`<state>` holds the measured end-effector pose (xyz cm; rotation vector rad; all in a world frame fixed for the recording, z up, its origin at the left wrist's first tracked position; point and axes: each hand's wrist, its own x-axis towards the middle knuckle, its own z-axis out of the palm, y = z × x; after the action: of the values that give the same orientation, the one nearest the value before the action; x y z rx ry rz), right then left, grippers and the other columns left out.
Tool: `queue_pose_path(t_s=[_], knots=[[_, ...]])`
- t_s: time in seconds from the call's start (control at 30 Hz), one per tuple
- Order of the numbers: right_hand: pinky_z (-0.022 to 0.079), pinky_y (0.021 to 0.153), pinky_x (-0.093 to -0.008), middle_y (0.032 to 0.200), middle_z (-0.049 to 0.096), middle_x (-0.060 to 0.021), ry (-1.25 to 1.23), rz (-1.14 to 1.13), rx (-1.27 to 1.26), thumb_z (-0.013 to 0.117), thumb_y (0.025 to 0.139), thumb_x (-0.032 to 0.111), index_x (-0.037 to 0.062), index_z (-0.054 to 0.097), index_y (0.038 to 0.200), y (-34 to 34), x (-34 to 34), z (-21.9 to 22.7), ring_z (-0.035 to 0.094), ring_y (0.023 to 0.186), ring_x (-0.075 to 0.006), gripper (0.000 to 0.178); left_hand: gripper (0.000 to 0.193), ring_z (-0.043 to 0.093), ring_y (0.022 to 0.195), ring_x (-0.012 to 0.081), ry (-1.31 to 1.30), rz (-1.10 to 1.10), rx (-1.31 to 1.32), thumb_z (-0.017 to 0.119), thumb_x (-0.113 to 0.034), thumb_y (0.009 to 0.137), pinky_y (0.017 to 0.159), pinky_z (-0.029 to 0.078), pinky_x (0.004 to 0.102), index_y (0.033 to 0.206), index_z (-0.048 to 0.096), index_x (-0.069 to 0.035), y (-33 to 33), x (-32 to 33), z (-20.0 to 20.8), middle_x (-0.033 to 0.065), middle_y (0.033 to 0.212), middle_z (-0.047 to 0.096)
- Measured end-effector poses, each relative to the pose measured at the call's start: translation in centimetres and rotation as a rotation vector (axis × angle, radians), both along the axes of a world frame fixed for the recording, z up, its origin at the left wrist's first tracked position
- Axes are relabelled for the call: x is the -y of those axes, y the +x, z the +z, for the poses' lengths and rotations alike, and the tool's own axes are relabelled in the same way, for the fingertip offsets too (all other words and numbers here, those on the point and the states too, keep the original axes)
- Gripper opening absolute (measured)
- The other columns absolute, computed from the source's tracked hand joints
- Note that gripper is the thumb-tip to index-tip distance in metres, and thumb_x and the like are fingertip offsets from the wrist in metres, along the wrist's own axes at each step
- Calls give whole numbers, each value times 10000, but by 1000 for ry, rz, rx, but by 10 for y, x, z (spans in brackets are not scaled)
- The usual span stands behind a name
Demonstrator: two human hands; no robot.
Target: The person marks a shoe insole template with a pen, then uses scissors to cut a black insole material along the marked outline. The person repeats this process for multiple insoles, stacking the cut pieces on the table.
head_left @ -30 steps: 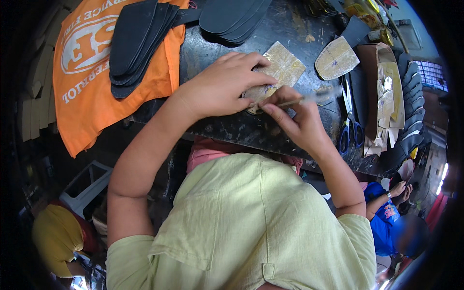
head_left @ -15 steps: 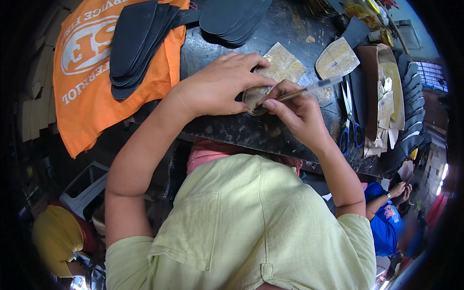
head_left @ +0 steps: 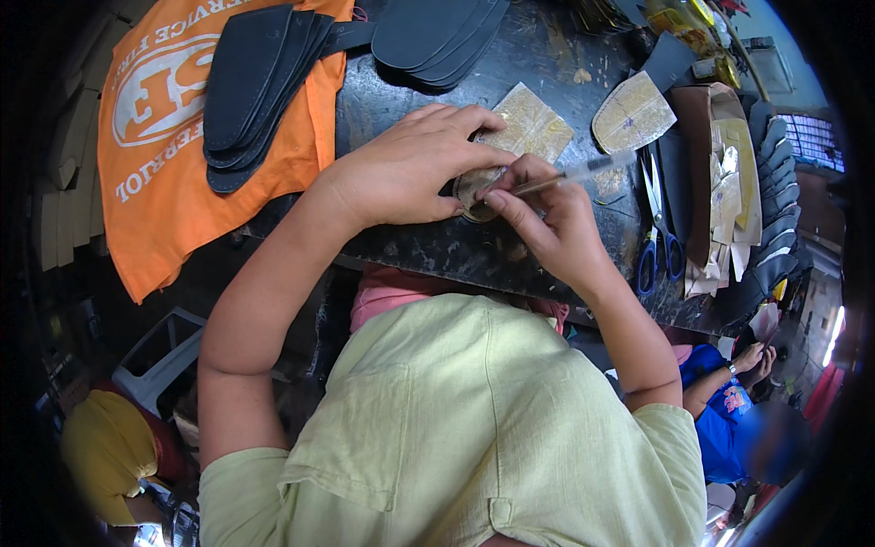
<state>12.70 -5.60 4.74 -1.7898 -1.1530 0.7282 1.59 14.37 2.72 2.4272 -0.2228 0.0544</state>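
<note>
My left hand (head_left: 406, 173) lies with spread fingers over a small, worn pattern piece (head_left: 471, 186) near the table's front edge, its thumb and fingertips along the piece. In my right hand (head_left: 556, 219) is a slim, clear-barrelled pen (head_left: 597, 167), pinched between thumb and fingers, slanting up to the right. Its tip is hidden by my fingers at the pattern piece. Just beyond the hands rests a yellowish, speckled template (head_left: 538, 123), partly covered by my left fingers. A similar template (head_left: 635, 114) with a rounded end lies farther right.
Scissors (head_left: 654, 223) with blue handles lie at the right, beside a pile of cut strips (head_left: 725, 201). Black cut pieces (head_left: 251, 82) are stacked on an orange cloth (head_left: 146, 173); more black pieces (head_left: 433, 36) lie at the back. A person in blue (head_left: 715, 438) is at lower right.
My right hand and the pen have shifted slightly at the pattern piece, the pen tilting a little flatter. The left hand stays nearly in place.
</note>
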Motion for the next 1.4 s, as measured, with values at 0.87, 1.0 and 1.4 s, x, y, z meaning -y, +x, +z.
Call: queue_pose_path(t_s=[0.87, 1.0, 1.4], knots=[[557, 717, -386, 899, 697, -127, 116, 29, -5, 791, 881, 39, 38, 629, 969, -4, -11, -12, 699, 808, -323, 185, 661, 419, 1460, 344, -15, 14, -12, 816, -118, 787, 1227, 304, 489, 1419, 633, -179, 0, 0, -2, 112, 1533, 487], [551, 704, -372, 900, 700, -123, 134, 102, 204, 783, 902, 40, 29, 610, 963, -1, -11, -12, 701, 795, -277, 184, 662, 421, 1459, 347, -15, -1, 12, 802, -101, 794, 1227, 306, 487, 1427, 622, -177, 1, -1, -3, 111, 1526, 492], [570, 727, -312, 861, 697, -92, 80, 88, 160, 732, 954, 37, -35, 638, 958, -1, -15, -7, 712, 800, -160, 119, 869, 449, 1443, 334, -73, 32, 17, 786, -60, 782, 1230, 307, 491, 1572, 427, -115, 2, -2, -5, 131, 1501, 513]])
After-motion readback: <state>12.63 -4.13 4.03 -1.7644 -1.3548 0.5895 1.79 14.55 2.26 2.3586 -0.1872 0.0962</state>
